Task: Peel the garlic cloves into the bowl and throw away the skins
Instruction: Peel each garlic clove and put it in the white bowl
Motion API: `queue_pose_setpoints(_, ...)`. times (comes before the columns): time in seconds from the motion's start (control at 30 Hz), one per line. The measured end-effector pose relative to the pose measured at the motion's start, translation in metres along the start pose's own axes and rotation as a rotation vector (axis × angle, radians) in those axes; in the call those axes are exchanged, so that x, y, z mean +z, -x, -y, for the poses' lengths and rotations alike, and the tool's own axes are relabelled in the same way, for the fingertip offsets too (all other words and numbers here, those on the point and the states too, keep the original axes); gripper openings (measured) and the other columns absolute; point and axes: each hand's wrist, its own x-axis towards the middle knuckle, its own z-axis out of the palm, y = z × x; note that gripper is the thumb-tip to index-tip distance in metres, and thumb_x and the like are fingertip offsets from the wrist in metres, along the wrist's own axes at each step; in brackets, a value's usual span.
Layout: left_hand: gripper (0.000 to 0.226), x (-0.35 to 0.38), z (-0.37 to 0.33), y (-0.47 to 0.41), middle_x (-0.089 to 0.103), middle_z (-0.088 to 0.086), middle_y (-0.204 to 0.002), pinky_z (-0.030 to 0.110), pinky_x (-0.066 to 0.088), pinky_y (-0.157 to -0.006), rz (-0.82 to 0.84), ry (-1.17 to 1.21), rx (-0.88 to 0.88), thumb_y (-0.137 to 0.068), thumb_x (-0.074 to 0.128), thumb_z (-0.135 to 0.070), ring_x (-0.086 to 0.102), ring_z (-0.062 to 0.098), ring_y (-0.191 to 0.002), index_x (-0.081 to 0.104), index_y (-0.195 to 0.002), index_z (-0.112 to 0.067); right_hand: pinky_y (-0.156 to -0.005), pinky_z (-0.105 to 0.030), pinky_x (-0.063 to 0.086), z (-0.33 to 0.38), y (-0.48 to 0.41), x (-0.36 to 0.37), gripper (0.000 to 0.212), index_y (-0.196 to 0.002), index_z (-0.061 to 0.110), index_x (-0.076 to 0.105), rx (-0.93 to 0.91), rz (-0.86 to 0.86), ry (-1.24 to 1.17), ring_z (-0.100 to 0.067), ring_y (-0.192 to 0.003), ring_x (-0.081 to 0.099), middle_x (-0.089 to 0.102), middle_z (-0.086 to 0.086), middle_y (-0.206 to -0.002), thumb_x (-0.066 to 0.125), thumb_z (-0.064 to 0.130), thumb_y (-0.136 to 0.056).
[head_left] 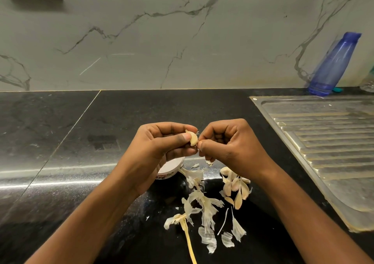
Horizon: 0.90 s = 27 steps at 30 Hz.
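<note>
Several papery skins point(206, 221) and a bare garlic stalk point(189, 241) lie nearest you on the black counter point(81, 142). Just beyond, to the right, sits a small heap of unpeeled cloves point(235, 185). To the left, a white bowl point(172, 168) is half hidden under your left wrist. Above them your left hand point(162, 142) pinches one garlic clove point(193, 138) between thumb and curled fingers. Your right hand point(228, 144) nips the skin at its tip, fingers curled. You appear mid-peel: next, strip the skin, then drop the clove in the bowl. A steel drainboard point(323, 142) and a blue bottle point(334, 65) lie far right.

A blue bottle point(334, 65) (translucent) stands behind the steel drainboard point(327, 142), by the marble wall point(162, 41).
</note>
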Motion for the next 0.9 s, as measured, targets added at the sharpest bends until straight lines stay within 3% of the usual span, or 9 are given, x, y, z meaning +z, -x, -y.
queue_pose_setpoints(0.33, 0.025, -0.004, -0.002, 0.000, 0.074, 0.022, -0.094, 0.022, 0.063, -0.067, 0.078, 0.122, -0.131, -0.079, 0.071, -0.001, 0.073, 0.022, -0.075, 0.080, -0.103, 0.001, -0.060, -0.034, 0.060, -0.001, -0.001, -0.007, 0.014, -0.081, 0.004, 0.075, -0.045, -0.098, -0.038, -0.031, -0.064, 0.068, 0.073, -0.009, -0.070, 0.070, -0.004, -0.092)
queue_pose_setpoints(0.43, 0.027, -0.005, -0.002, 0.000, 0.072, 0.019, -0.092, 0.022, 0.061, -0.068, 0.081, 0.113, -0.122, -0.084, 0.069, -0.003, 0.070, 0.021, -0.076, 0.079, -0.109, 0.000, -0.060, -0.029, 0.060, -0.002, -0.001, -0.013, 0.013, -0.083, 0.003, 0.075, -0.050, -0.105, -0.044, -0.025, -0.062, 0.069, 0.073, -0.008, -0.071, 0.069, -0.004, -0.093)
queue_pose_setpoints(0.7, 0.030, -0.005, -0.002, -0.001, 0.069, 0.017, -0.092, 0.023, 0.060, -0.064, 0.090, 0.160, -0.153, -0.089, 0.063, -0.008, 0.068, 0.019, -0.073, 0.077, -0.114, 0.000, -0.062, -0.022, 0.057, -0.002, 0.000, -0.023, 0.009, -0.087, 0.012, 0.078, 0.002, 0.090, 0.069, -0.013, -0.066, 0.070, 0.075, -0.002, -0.079, 0.086, 0.009, -0.085)
queue_pose_setpoints(0.9, 0.026, -0.006, -0.001, -0.002, 0.071, 0.017, -0.091, 0.020, 0.061, -0.063, 0.099, 0.158, -0.181, -0.090, 0.070, -0.009, 0.069, 0.017, -0.071, 0.076, -0.113, 0.001, -0.066, -0.027, 0.061, -0.001, 0.001, -0.021, 0.008, -0.097, 0.008, 0.078, -0.081, 0.101, 0.009, -0.023, -0.076, 0.074, 0.076, -0.004, -0.088, 0.081, 0.007, -0.090)
